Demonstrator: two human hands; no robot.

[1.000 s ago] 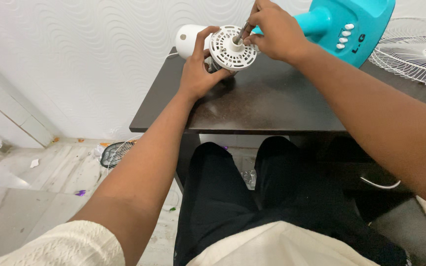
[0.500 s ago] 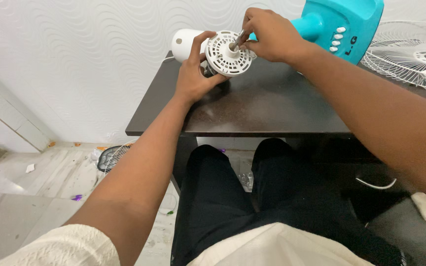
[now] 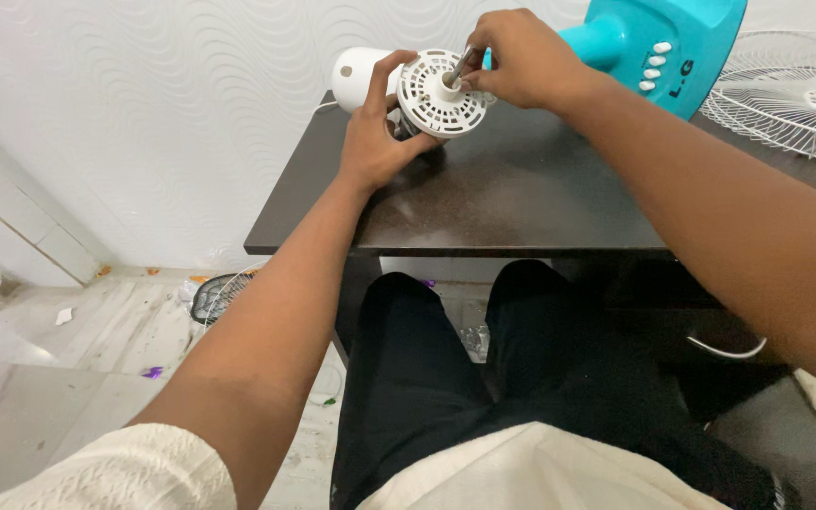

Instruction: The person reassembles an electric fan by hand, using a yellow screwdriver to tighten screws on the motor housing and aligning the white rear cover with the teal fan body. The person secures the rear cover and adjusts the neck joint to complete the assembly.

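A round white slotted fan motor housing (image 3: 436, 99) lies on its side at the far edge of a dark brown table (image 3: 493, 198). My left hand (image 3: 375, 142) grips the housing from the left, thumb over its rim. My right hand (image 3: 517, 59) is above it, its fingers pinched around the metal shaft (image 3: 458, 68) that sticks out of the housing's centre. Behind the housing sits a white rounded rear cover (image 3: 356, 74). A turquoise fan base (image 3: 668, 52) with white buttons leans to the right of my right hand.
A white wire fan guard (image 3: 790, 94) lies on the table's right end. Another wire guard (image 3: 219, 295) rests on the tiled floor at the left, among small bits of litter. A white textured wall stands behind the table. My legs in black trousers are under the table.
Both hands have stayed on the housing and shaft. The view shifted slightly; the housing and fingers show only a small movement.
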